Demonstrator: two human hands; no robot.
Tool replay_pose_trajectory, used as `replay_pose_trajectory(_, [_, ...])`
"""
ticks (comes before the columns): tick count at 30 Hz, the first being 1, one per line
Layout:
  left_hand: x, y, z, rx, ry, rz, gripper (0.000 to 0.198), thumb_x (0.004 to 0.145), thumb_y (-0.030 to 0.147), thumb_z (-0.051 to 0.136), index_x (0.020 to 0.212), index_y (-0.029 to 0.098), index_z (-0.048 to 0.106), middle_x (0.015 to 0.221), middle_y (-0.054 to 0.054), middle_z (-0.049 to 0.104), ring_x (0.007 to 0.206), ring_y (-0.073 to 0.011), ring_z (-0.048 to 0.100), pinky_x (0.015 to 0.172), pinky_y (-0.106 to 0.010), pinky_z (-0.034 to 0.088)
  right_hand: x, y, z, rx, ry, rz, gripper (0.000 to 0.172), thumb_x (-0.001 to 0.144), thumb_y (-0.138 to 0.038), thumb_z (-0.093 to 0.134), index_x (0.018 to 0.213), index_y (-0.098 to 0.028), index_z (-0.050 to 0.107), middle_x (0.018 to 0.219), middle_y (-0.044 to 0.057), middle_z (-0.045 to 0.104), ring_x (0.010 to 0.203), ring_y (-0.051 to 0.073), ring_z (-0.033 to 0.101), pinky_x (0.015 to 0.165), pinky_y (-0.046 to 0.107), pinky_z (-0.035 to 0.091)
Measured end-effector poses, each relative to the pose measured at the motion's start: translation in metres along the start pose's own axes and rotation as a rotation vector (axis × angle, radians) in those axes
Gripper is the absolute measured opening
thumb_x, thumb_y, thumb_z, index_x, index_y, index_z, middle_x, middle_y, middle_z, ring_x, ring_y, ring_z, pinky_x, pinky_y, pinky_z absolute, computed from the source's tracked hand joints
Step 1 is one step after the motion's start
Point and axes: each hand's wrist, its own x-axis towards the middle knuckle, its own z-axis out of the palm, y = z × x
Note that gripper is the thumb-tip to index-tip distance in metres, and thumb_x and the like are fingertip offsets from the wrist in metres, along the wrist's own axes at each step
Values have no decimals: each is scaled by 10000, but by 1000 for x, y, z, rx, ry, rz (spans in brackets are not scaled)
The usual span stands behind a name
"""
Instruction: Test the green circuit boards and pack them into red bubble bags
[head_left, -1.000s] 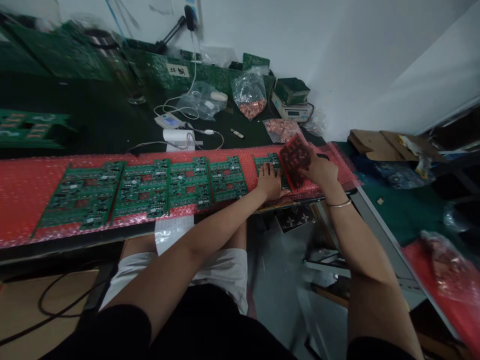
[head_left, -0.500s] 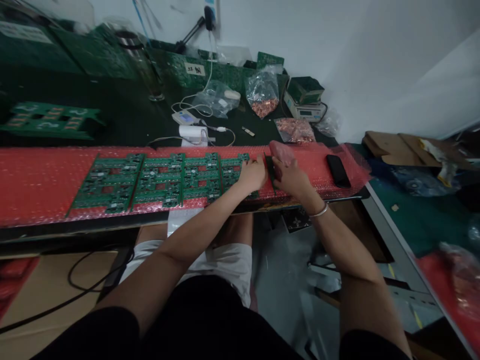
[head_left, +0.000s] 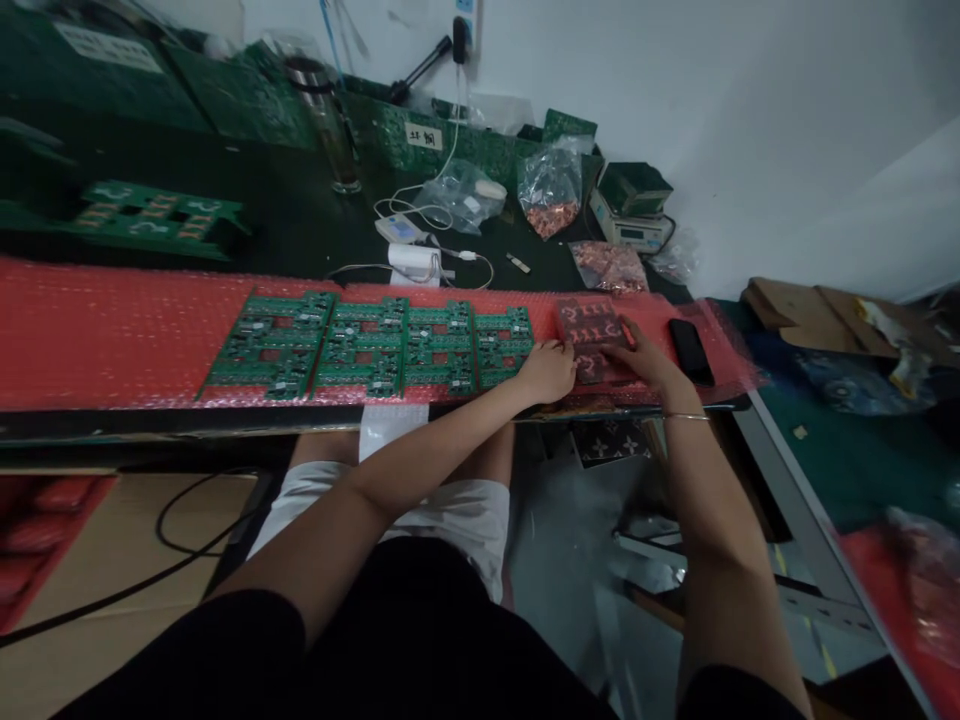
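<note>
Nearest me: person seated at the bench, white shorts (head_left: 472, 515), both arms reaching forward. Left hand (head_left: 547, 372): fingers bent and close together at the left edge of the film-covered board (head_left: 589, 318); can't tell if they pinch it. Right hand (head_left: 643, 355): thumb and forefinger spread, on the right part of the same board; other fingers hidden.

That board lies flat on red bubble wrap (head_left: 120, 325), right of four bare green boards (head_left: 364, 350) in a row, left of the phone (head_left: 690, 350). Long axis looks roughly bench front to back, near end skewed a bit right. Patterned face up through the film; can't tell which end is its head.

Step, my read: covering or squaring up a board in film. Next move calls for snug edges and light pressure, components may be fragile.

Behind: small meter (head_left: 400, 230), bag of copper-coloured parts (head_left: 609, 265), scale (head_left: 630, 228). Flask (head_left: 330, 130) farther left.
</note>
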Motion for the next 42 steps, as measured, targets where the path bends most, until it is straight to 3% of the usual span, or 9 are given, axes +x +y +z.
replay_pose_trajectory(3, [-5,-15,-6,40,-36,38,540,1046,275,449,1550,82,475,1599,-198,490,1526,-285,421,1258,-416,308,0,-6,-9,28,-28,-23,932,833,-466,746,1645,-254,339,1277,69,732,1084,278,724,976,460,605])
replay_pose_trajectory(6, [-18,-36,-14,162,-140,-78,914,940,544,650,1620,19,339,1700,-301,212,1609,-467,152,1306,-571,137,1,-22,-13,-106,-24,-91,952,812,-403,773,1641,-197,351,1374,113,689,1197,302,692,1081,466,543])
replay_pose_trajectory(10, [-29,-54,-20,199,-266,-127,1235,832,751,683,1670,21,144,1718,-311,1,1606,-497,-42,1309,-599,41,-1,-55,-7,-456,-18,-102,956,838,-337,752,1663,-183,294,1249,162,742,1108,362,723,989,488,563])
replay_pose_trajectory(22, [-15,-49,-16,126,-243,-96,1253,812,786,662,1678,49,135,1728,-278,0,1615,-458,-50,1318,-562,40,-38,-166,49,-929,26,-18,618,1044,-213,335,1662,-210,313,1246,292,689,1078,363,708,855,473,556])
replay_pose_trajectory(26, [-27,-73,-32,111,-158,-62,1050,923,549,628,1650,-35,144,1713,-315,104,1631,-391,105,1313,-455,186,-37,-182,59,-902,-129,-84,775,999,-304,526,1690,-202,189,1327,277,661,1091,366,684,901,476,544])
replay_pose_trajectory(31, [-58,-99,-51,155,82,-234,603,984,232,464,1513,-54,409,1548,-308,495,1507,-364,446,1242,-471,339,-33,-189,101,-828,-151,-153,983,934,-436,628,1685,-85,99,1523,350,470,1180,416,664,940,493,549])
replay_pose_trajectory(34, [-76,-93,-52,127,88,-188,451,1029,216,367,1377,-1,555,1388,-259,648,1383,-335,575,1207,-485,379,-27,-181,121,-744,-160,-192,837,950,-391,594,1640,-63,252,1465,319,544,1185,392,674,965,480,546])
replay_pose_trajectory(37, [-88,-80,-45,76,44,-100,462,1072,275,315,1378,46,573,1399,-201,664,1385,-298,578,1227,-460,358,-15,-154,111,-585,-87,-202,579,999,-388,516,1476,-62,496,1331,257,664,1216,362,664,1001,445,534])
replay_pose_trajectory(42, [-94,-67,-36,86,46,-66,573,1075,389,342,1418,-20,550,1478,-252,589,1450,-326,507,1249,-411,326,-1,-101,76,-236,-83,78,882,879,-523,733,1543,-44,406,1215,231,731,1096,335,718,915,425,587])
